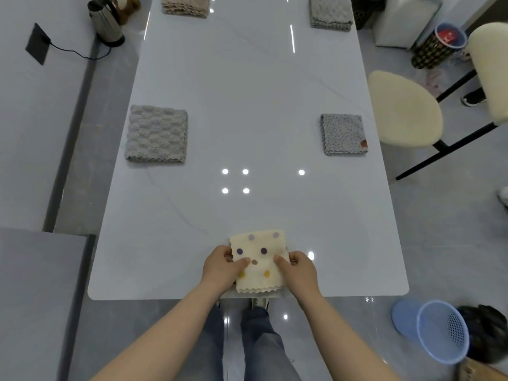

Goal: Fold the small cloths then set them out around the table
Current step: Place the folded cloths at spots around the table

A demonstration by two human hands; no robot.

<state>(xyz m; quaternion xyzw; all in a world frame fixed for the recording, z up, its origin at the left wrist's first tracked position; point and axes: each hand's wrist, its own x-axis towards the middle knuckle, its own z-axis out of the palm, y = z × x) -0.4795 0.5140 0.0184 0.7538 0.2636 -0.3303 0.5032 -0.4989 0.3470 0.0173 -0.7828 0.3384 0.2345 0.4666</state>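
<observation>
A folded cream cloth with purple, brown and yellow dots (pixel 258 261) lies at the near edge of the white table (pixel 247 105). My left hand (pixel 221 268) grips its left side and my right hand (pixel 298 269) grips its right side, thumbs on top. A folded grey bubble-textured cloth (pixel 156 134) rests at the left edge. At the right edge lies a folded grey speckled cloth (pixel 343 134). A folded beige cloth (pixel 184 5) sits at the far left and a folded grey cloth (pixel 330 13) at the far right.
A cream chair (pixel 404 110) stands at the table's right side. A blue plastic basket (pixel 437 329) lies tipped on the floor at the near right. An electric kettle (pixel 105 22) stands on the ledge at the far left. A patterned bin (pixel 437 46) stands at the far right.
</observation>
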